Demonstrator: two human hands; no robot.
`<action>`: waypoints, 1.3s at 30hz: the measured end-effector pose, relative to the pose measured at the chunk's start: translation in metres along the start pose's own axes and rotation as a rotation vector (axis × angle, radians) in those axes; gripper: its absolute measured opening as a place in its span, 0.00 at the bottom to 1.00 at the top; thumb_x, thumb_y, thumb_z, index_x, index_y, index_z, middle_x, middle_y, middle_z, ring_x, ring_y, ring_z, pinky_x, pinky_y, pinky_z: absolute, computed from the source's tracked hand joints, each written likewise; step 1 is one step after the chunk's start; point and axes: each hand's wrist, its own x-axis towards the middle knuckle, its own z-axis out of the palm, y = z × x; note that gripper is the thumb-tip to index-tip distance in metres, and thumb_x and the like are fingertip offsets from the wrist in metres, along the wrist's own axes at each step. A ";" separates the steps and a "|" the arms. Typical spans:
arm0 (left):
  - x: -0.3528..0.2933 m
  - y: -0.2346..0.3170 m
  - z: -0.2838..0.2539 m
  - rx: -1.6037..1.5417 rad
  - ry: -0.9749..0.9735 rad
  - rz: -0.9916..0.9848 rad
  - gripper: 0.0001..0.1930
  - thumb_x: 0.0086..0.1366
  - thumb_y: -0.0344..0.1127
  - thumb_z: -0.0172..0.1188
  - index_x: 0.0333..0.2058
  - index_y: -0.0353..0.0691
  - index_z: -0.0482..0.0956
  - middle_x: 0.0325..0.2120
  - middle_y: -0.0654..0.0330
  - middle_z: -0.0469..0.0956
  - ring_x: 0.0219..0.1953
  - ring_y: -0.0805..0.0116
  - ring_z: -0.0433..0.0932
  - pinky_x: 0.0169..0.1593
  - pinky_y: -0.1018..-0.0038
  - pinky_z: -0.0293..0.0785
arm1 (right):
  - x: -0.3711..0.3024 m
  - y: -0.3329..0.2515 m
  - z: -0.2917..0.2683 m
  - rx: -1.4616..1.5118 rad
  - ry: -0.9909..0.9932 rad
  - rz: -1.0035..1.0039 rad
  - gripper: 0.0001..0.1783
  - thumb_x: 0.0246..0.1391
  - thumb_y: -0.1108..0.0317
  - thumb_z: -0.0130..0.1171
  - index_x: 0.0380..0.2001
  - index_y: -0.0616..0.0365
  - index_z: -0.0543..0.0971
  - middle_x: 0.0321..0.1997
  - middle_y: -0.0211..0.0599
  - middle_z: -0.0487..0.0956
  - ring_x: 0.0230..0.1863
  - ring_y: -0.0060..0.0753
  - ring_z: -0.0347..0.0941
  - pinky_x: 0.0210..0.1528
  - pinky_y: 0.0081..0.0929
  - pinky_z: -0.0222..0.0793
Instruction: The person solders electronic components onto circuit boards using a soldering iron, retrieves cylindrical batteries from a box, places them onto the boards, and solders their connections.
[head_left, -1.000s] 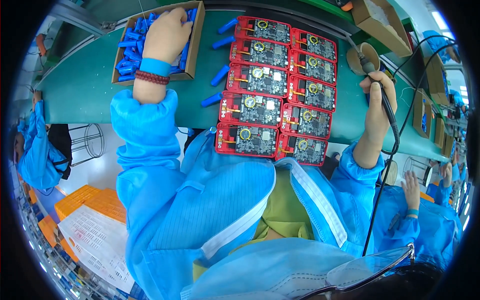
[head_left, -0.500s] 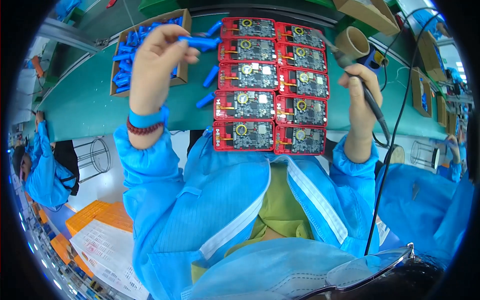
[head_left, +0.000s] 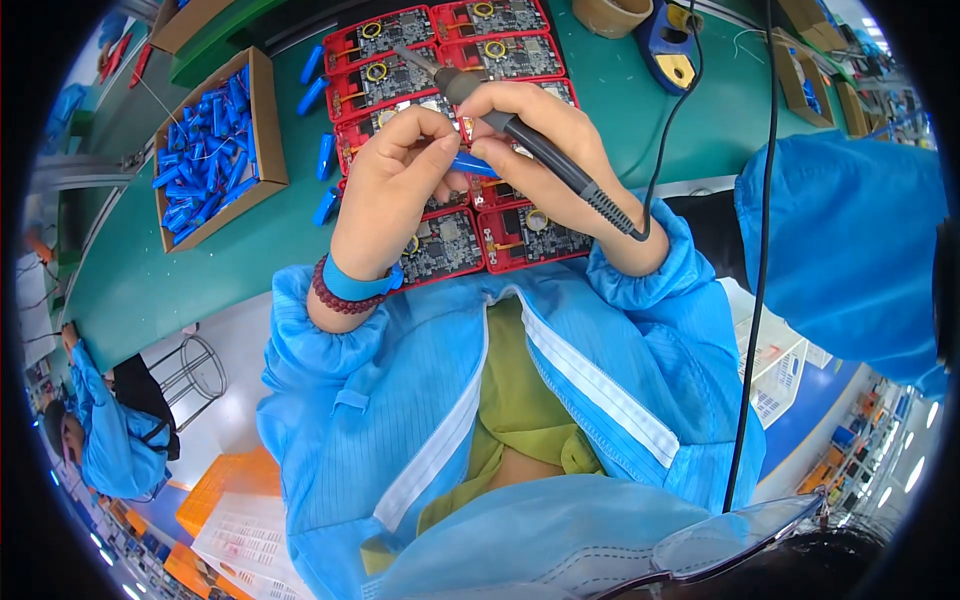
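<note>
My left hand (head_left: 392,185) is closed, its fingertips pinching a blue cylindrical battery cell (head_left: 474,165) over the red cases. The thumb and fingers of my right hand (head_left: 555,125) meet the cell's other end. That same hand grips a soldering iron (head_left: 550,155) by its black handle, the metal tip pointing up and left. Below both hands, two columns of red cases (head_left: 489,238) hold circuit boards (head_left: 442,250) with yellow rings. Fingers hide part of the cell and several boards.
Left of the cases lie loose blue cells (head_left: 325,157). A cardboard box (head_left: 268,120) full of similar cells stands further left. A blue iron stand (head_left: 665,45) and a brown round pot (head_left: 612,15) are at far right. A black cable (head_left: 764,250) hangs down beside a co-worker's blue sleeve (head_left: 850,250).
My left hand has brought the cell right and down over the cases. My right hand has come left with the soldering iron to meet it. The whole view has shifted.
</note>
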 end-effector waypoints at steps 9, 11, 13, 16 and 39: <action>-0.003 0.005 0.005 0.639 0.021 0.305 0.03 0.62 0.28 0.55 0.30 0.35 0.73 0.23 0.65 0.70 0.26 0.81 0.69 0.28 0.81 0.64 | -0.003 0.003 -0.008 -0.059 0.001 -0.118 0.14 0.47 0.77 0.56 0.40 0.54 0.74 0.35 0.38 0.77 0.37 0.42 0.74 0.40 0.33 0.69; -0.004 0.003 0.007 0.772 0.019 0.360 0.03 0.60 0.27 0.56 0.30 0.34 0.74 0.22 0.62 0.70 0.25 0.80 0.69 0.28 0.81 0.65 | -0.002 0.003 -0.007 -0.109 -0.036 -0.131 0.14 0.46 0.78 0.56 0.39 0.54 0.74 0.35 0.38 0.77 0.37 0.43 0.74 0.40 0.34 0.69; -0.004 0.002 0.008 0.640 0.052 0.218 0.03 0.61 0.27 0.56 0.31 0.34 0.74 0.23 0.63 0.71 0.25 0.80 0.69 0.28 0.82 0.65 | -0.003 0.007 -0.006 -0.106 -0.017 -0.126 0.15 0.46 0.78 0.57 0.40 0.54 0.74 0.35 0.38 0.77 0.37 0.43 0.74 0.39 0.34 0.69; -0.006 -0.001 0.012 0.375 0.148 0.108 0.03 0.61 0.27 0.56 0.32 0.34 0.75 0.24 0.65 0.73 0.26 0.82 0.69 0.29 0.83 0.66 | -0.009 0.008 -0.003 -0.081 0.012 -0.103 0.15 0.45 0.77 0.57 0.40 0.53 0.74 0.34 0.38 0.77 0.37 0.42 0.74 0.39 0.34 0.69; -0.010 -0.002 0.027 0.613 0.138 0.302 0.02 0.56 0.25 0.56 0.27 0.34 0.73 0.21 0.56 0.69 0.23 0.65 0.69 0.28 0.72 0.65 | -0.012 -0.007 -0.017 0.055 -0.055 -0.026 0.13 0.45 0.78 0.57 0.37 0.55 0.74 0.31 0.38 0.75 0.33 0.41 0.73 0.35 0.31 0.67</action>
